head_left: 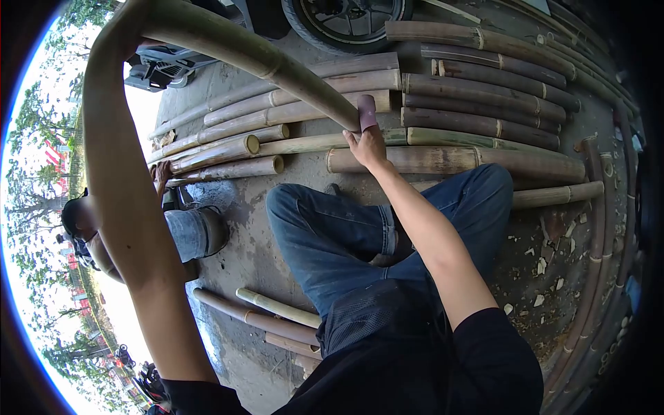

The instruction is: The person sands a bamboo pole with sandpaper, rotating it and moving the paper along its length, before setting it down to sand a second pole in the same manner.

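Observation:
A long green-brown bamboo pole [266, 61] slants from the upper left down to the middle of the view. My left hand [135, 31] is closed around its raised end, mostly hidden behind my forearm and the pole. At the lower end, my right hand [368, 146] presses a pinkish-purple strip [366, 113] against the bamboo, its fingers closed around strip and pole tip. The strip curves over the pole's end. Just beyond my right hand lies a row of bamboo lengths [443, 160] on the concrete floor.
My crossed legs [332, 228] are below the pole. Another person [93, 221] sits at the left, a hand on a bamboo length. A motorcycle wheel [346, 21] stands at the top. Bamboo pieces [256, 318] lie at lower left, pale chips [539, 266] at right.

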Motion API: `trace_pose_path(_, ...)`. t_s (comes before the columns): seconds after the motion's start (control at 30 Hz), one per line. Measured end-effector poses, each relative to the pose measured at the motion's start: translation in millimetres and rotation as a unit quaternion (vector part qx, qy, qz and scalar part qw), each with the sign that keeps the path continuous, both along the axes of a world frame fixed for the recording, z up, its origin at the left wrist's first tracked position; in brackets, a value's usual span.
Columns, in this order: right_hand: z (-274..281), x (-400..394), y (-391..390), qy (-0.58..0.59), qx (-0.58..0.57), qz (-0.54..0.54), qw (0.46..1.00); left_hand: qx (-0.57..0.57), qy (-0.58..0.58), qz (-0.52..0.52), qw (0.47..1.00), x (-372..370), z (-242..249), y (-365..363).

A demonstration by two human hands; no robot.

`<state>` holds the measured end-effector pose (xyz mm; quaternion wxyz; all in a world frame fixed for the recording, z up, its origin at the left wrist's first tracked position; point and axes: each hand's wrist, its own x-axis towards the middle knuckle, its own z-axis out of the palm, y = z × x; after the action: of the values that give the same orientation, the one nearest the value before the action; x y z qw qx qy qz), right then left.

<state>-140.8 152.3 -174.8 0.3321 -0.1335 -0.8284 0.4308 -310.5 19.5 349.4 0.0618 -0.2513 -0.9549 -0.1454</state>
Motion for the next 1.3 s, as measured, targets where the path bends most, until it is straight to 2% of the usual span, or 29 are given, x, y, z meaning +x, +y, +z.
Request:
trace_pose_path(0.1,-11,0,11,-0.151,-0.091,0.019,0.984,0.036,-0.024,0.017,0.999,1,-3,-3)
trace_pose_path(0.23,-13,9,21,-0.216,-0.085,0.031,0.972,0.116,-0.106,0.011,0.987,-5,-2,-11)
trace_pose_path(0.3,-9,11,22,-0.229,-0.096,0.031,0.968,0.143,-0.172,-0.028,0.974,-9,-3,-17)
trace_pose_path(0.37,-10,9,30,-0.242,-0.109,0.024,0.964,0.113,-0.189,-0.156,0.963,-3,-9,-19)
trace_pose_path(0.4,-13,8,35,-0.275,-0.077,0.053,0.957,0.087,-0.151,-0.203,0.964,2,-11,-22)
trace_pose_path(0.47,-32,8,44,-0.312,-0.048,0.083,0.945,0.053,-0.077,-0.197,0.976,16,-10,-22)
trace_pose_path(0.5,-42,6,53,-0.285,-0.035,0.133,0.949,0.052,-0.078,-0.199,0.976,11,-7,-21)
trace_pose_path(0.53,-49,3,60,-0.256,-0.019,0.184,0.949,-0.003,-0.036,-0.201,0.979,-1,-2,-24)
trace_pose_path(0.57,-39,5,68,-0.24,-0.05,0.22,0.944,-0.057,0.005,-0.2,0.978,-7,1,-24)
trace_pose_path(0.6,-29,7,70,-0.242,-0.049,0.225,0.943,-0.056,0.003,-0.195,0.979,-12,-2,-24)
trace_pose_path(0.67,-25,7,74,-0.275,-0.083,0.197,0.938,-0.038,0.009,-0.091,0.995,-14,-7,-16)
trace_pose_path(0.7,-22,5,73,-0.279,-0.094,0.197,0.935,-0.089,0.001,-0.044,0.995,-17,-4,-13)
trace_pose_path(0.73,-15,5,72,-0.279,-0.092,0.196,0.936,-0.086,0.001,-0.044,0.995,-21,-3,-14)
trace_pose_path(0.8,0,13,63,-0.285,-0.105,0.185,0.935,-0.135,0.094,-0.143,0.976,-28,-4,-17)
trace_pose_path(0.83,-16,11,53,-0.194,-0.08,0.155,0.966,-0.182,0.045,-0.102,0.977,-20,4,-6)
trace_pose_path(0.87,-11,12,45,-0.197,-0.08,0.152,0.965,-0.181,0.042,-0.105,0.977,-18,6,1)
trace_pose_path(0.9,-5,10,34,-0.183,-0.084,0.121,0.972,-0.24,0.142,-0.177,0.944,-15,7,8)
trace_pose_path(0.93,6,7,23,-0.17,-0.087,0.093,0.977,-0.294,0.239,-0.245,0.892,-11,10,15)
trace_pose_path(0.97,20,0,13,-0.104,-0.094,0.063,0.988,-0.132,-0.007,-0.061,0.989,15,10,51)
trace_pose_path(1.0,39,-7,3,-0.037,-0.102,0.034,0.993,-0.133,-0.009,-0.056,0.989,35,9,63)
trace_pose_path(1.07,91,-23,-3,0.032,-0.056,0.025,0.998,-0.238,0.101,0.019,0.966,61,7,73)
trace_pose_path(1.1,119,-34,-4,0.083,-0.055,0.04,0.994,-0.277,0.174,-0.081,0.941,15,3,60)
trace_pose_path(1.13,149,-45,-3,0.134,-0.053,0.054,0.988,-0.277,0.171,-0.082,0.942,17,7,53)
trace_pose_path(1.2,215,-58,-3,0.166,-0.05,0.103,0.979,-0.197,-0.016,-0.114,0.974,29,24,40)
trace_pose_path(1.3,307,-63,-3,0.21,0.019,0.12,0.97,0.021,-0.126,-0.27,0.954,-115,28,-26)
